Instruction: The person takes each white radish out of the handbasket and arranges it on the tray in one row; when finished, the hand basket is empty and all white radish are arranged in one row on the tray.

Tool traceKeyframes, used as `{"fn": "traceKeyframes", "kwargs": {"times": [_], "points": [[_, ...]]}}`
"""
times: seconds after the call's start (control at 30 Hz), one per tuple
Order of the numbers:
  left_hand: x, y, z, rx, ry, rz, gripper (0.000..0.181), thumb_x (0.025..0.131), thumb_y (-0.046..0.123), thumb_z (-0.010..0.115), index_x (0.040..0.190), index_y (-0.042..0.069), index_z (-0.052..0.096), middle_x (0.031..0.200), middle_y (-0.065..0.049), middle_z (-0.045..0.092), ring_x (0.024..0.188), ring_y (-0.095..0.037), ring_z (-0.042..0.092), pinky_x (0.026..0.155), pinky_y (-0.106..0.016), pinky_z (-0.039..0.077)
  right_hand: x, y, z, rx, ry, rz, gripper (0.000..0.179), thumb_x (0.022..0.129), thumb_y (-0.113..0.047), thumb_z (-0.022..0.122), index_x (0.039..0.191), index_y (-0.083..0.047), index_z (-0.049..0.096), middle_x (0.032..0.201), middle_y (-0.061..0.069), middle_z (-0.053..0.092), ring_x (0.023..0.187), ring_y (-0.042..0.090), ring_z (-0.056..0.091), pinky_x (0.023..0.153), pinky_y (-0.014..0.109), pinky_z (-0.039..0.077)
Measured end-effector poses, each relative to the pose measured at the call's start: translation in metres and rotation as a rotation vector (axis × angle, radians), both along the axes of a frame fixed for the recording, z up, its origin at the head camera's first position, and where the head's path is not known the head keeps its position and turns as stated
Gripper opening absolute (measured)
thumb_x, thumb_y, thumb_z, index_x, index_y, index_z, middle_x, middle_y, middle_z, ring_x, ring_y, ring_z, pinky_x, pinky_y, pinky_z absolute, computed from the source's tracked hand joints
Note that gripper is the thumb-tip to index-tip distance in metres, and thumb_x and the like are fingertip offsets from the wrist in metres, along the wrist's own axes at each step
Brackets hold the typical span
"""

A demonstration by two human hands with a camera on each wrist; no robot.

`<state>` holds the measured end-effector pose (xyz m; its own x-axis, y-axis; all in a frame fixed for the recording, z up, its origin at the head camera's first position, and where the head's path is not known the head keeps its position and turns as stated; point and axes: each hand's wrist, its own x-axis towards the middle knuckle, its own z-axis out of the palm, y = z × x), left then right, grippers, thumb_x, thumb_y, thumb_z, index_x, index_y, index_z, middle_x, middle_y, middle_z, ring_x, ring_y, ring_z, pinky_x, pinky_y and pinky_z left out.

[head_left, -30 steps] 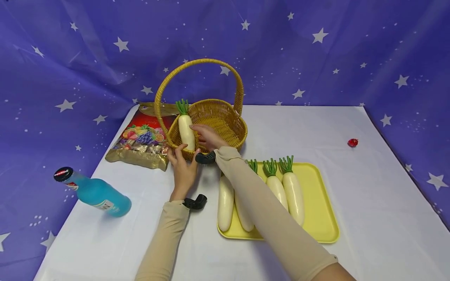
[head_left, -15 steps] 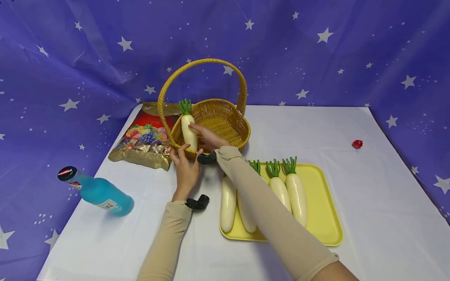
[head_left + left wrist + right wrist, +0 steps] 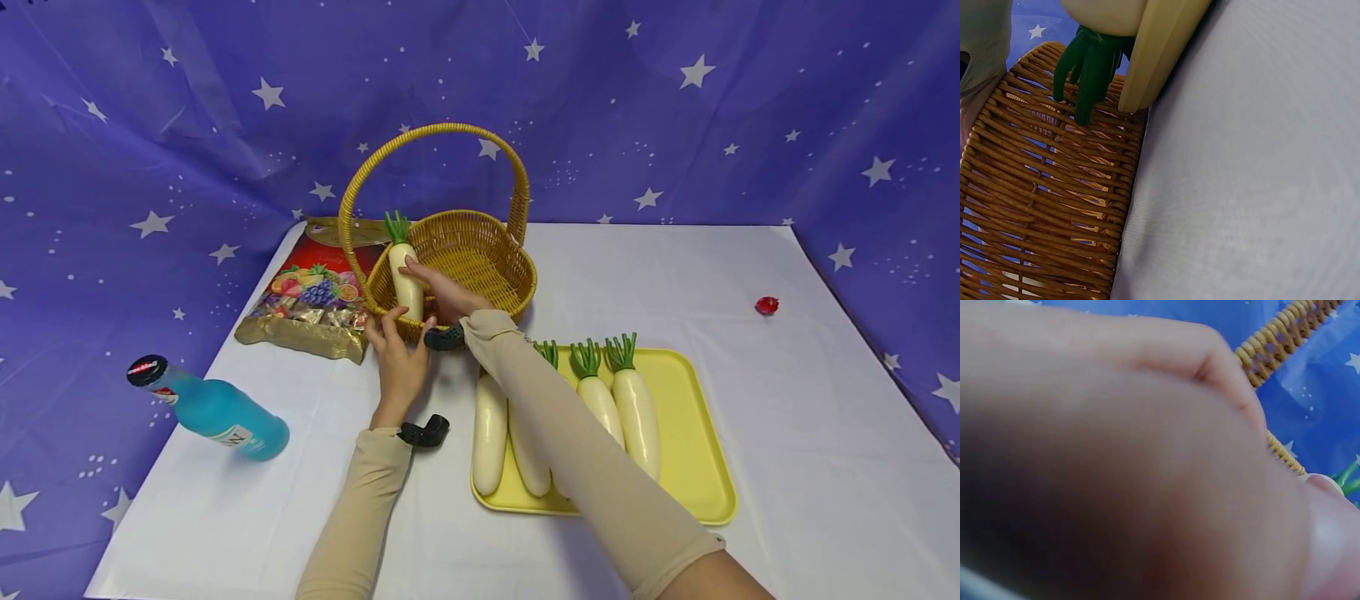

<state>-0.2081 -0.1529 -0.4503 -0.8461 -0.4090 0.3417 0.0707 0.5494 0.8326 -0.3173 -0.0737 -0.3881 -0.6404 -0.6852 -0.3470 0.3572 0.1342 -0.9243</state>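
In the head view a white radish (image 3: 407, 287) with a green leafy top stands tilted at the left inside the yellow wicker basket (image 3: 476, 267). My right hand (image 3: 447, 296) reaches in over the basket's front and grips the radish, thumb along its near face; its other fingers are mostly hidden. At the front rim my left hand (image 3: 401, 371) holds the basket, with bent fingers on the rim and the thumb spread to the right. The left wrist view shows the basket's woven side (image 3: 1047, 175); the right hand's blurred skin (image 3: 1147, 456) fills much of the right wrist view.
Several more white radishes (image 3: 636, 417) lie on a yellow tray (image 3: 690, 442) under the right forearm. A candy bag (image 3: 311, 300) lies left of the basket, behind a blue bottle (image 3: 232, 421). A small red object (image 3: 767, 306) sits far right on the white-covered table (image 3: 637, 275).
The whole scene has shifted slightly right in the head view. Both hands and the radish keep nearly the same place relative to the basket.
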Motion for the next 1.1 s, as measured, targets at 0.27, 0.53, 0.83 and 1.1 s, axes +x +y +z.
{"fn": "traceKeyframes", "kwargs": {"times": [0.27, 0.53, 0.83, 1.1], "points": [[0.0, -0.001, -0.001, 0.002, 0.003, -0.015, 0.051, 0.085, 0.048, 0.055, 0.123, 0.017, 0.04, 0.14, -0.022, 0.011, 0.126, -0.041, 0.03, 0.098, -0.052, 0.033, 0.004, 0.002, 0.003, -0.028, -0.004, -0.096, 0.057, 0.092, -0.057, 0.027, 0.142, -0.03, 0.027, 0.144, 0.015, 0.026, 0.128, 0.035, 0.035, 0.1, 0.048, 0.034], [-0.001, -0.002, -0.002, 0.006, -0.004, -0.016, 0.051, 0.085, 0.048, 0.056, 0.122, 0.017, 0.041, 0.14, -0.022, 0.011, 0.126, -0.041, 0.03, 0.1, -0.052, 0.032, 0.003, 0.005, 0.003, -0.16, 0.015, -0.296, 0.052, 0.093, -0.051, 0.035, 0.14, -0.027, 0.033, 0.139, 0.015, 0.033, 0.122, 0.033, 0.042, 0.092, 0.043, 0.04], [0.001, -0.001, 0.0, 0.009, -0.016, -0.004, 0.054, 0.084, 0.05, 0.056, 0.122, 0.015, 0.041, 0.14, -0.022, 0.013, 0.126, -0.041, 0.029, 0.1, -0.052, 0.032, 0.006, 0.011, 0.002, -0.412, -0.073, -0.406, 0.044, 0.095, -0.025, 0.045, 0.137, -0.024, 0.035, 0.14, 0.009, 0.034, 0.107, 0.022, 0.048, 0.079, 0.029, 0.043], [0.0, -0.001, 0.0, 0.03, -0.024, -0.017, 0.053, 0.084, 0.049, 0.056, 0.122, 0.015, 0.041, 0.14, -0.02, 0.012, 0.124, -0.042, 0.031, 0.1, -0.052, 0.032, 0.016, 0.028, 0.008, -0.642, -0.244, -0.336, 0.033, 0.096, -0.019, 0.043, 0.129, -0.025, 0.04, 0.123, 0.007, 0.041, 0.098, 0.023, 0.052, 0.081, 0.027, 0.047]]}}
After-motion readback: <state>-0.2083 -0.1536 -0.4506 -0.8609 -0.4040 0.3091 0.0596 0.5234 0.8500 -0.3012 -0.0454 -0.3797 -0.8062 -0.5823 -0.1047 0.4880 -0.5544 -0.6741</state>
